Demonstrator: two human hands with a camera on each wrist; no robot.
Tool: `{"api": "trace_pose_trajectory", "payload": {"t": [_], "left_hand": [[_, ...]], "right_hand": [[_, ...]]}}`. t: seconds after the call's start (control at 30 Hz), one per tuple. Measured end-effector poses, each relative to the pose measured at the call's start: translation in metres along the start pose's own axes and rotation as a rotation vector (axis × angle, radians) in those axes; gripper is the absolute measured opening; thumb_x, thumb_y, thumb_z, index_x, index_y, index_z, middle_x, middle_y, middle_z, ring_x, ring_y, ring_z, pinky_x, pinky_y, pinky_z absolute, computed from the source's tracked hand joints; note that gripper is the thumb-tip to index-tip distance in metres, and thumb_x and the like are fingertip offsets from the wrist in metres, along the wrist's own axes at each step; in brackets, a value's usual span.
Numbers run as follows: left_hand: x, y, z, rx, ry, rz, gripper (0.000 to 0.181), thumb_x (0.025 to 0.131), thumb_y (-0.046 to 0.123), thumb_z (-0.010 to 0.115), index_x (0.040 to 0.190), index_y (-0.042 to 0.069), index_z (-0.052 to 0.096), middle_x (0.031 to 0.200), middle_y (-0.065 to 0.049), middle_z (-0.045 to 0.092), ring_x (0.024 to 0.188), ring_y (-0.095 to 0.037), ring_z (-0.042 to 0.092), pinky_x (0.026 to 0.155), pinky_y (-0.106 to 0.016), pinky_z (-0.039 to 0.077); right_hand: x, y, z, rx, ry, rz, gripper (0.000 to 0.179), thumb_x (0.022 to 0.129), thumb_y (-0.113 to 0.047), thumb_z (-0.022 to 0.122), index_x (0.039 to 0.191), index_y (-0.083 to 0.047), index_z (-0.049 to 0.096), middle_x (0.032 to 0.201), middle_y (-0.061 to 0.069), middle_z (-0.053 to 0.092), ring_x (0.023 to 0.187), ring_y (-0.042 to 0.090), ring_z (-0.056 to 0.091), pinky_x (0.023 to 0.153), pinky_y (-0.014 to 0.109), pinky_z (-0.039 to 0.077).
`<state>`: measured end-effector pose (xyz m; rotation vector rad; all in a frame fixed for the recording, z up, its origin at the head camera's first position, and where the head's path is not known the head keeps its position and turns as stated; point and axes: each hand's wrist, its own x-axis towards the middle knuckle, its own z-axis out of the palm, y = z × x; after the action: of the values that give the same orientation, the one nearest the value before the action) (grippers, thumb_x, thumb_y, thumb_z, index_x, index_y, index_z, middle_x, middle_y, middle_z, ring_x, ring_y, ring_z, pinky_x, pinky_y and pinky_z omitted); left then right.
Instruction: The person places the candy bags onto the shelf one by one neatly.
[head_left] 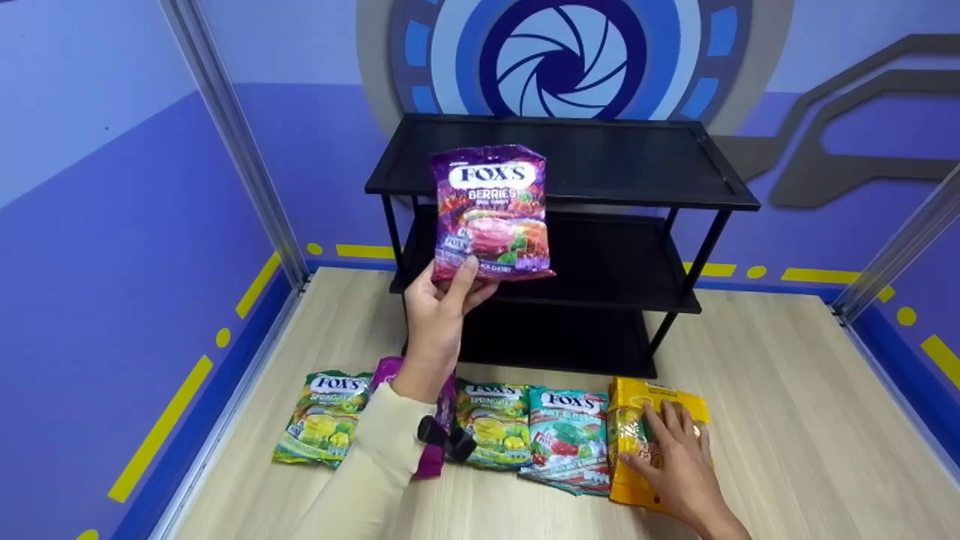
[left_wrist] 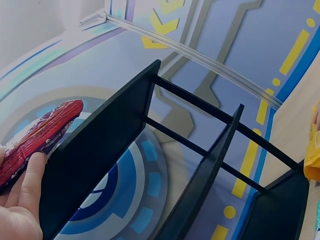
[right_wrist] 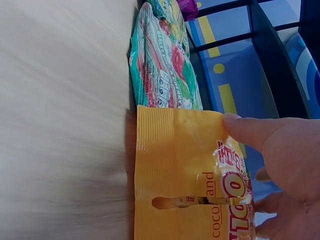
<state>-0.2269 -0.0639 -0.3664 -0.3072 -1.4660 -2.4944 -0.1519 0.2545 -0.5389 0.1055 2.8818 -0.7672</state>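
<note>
My left hand (head_left: 439,319) pinches the lower edge of a purple Fox's Berries candy bag (head_left: 491,214), thumb in front, holding it upright before the black shelf's top board. The left wrist view shows this candy bag (left_wrist: 37,137) edge-on beside the board. On the table at the right, my right hand (head_left: 679,469) rests with spread fingers on a yellow candy bag (head_left: 626,480). In the right wrist view the thumb (right_wrist: 245,131) touches the yellow bag (right_wrist: 170,150) near its edge.
A black three-tier shelf (head_left: 555,161) stands behind. Along its front lie a green Fox's bag (head_left: 322,416), a partly hidden purple bag (head_left: 431,461), another green bag (head_left: 493,427) and a teal Mint Blossom bag (head_left: 568,442). Metal posts (head_left: 247,165) edge the purple walls.
</note>
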Motion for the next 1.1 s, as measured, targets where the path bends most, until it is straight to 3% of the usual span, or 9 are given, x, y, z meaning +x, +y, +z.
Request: {"api": "trace_pose_trajectory", "payload": {"t": [0.47, 0.9, 1.1], "left_hand": [[0.019, 0.012, 0.012, 0.017, 0.036, -0.016, 0.037, 0.096, 0.02, 0.06, 0.127, 0.0, 0.055, 0.118, -0.02, 0.065, 0.102, -0.024, 0.069, 0.088, -0.037, 0.058], [0.037, 0.022, 0.017, 0.028, 0.109, -0.048, 0.039, 0.093, 0.025, 0.065, 0.125, 0.004, 0.058, 0.116, -0.017, 0.066, 0.099, -0.024, 0.071, 0.086, -0.034, 0.058], [0.046, 0.022, 0.021, 0.0, 0.133, -0.029, 0.039, 0.092, 0.023, 0.067, 0.123, 0.0, 0.06, 0.113, -0.019, 0.068, 0.094, -0.023, 0.071, 0.084, -0.035, 0.059]], "right_hand": [[0.0, 0.002, 0.003, -0.009, 0.009, -0.015, 0.097, 0.081, -0.062, 0.065, 0.152, -0.007, 0.029, 0.158, 0.029, 0.012, 0.142, 0.055, 0.002, 0.111, 0.073, -0.004], [-0.001, 0.001, 0.005, -0.032, 0.024, -0.005, 0.095, 0.081, -0.061, 0.065, 0.151, -0.007, 0.031, 0.157, 0.03, 0.014, 0.143, 0.054, 0.003, 0.112, 0.072, -0.002], [0.0, 0.001, 0.004, -0.025, 0.017, 0.002, 0.098, 0.08, -0.065, 0.063, 0.151, -0.007, 0.03, 0.157, 0.03, 0.014, 0.143, 0.054, 0.003, 0.112, 0.072, -0.003]]}}
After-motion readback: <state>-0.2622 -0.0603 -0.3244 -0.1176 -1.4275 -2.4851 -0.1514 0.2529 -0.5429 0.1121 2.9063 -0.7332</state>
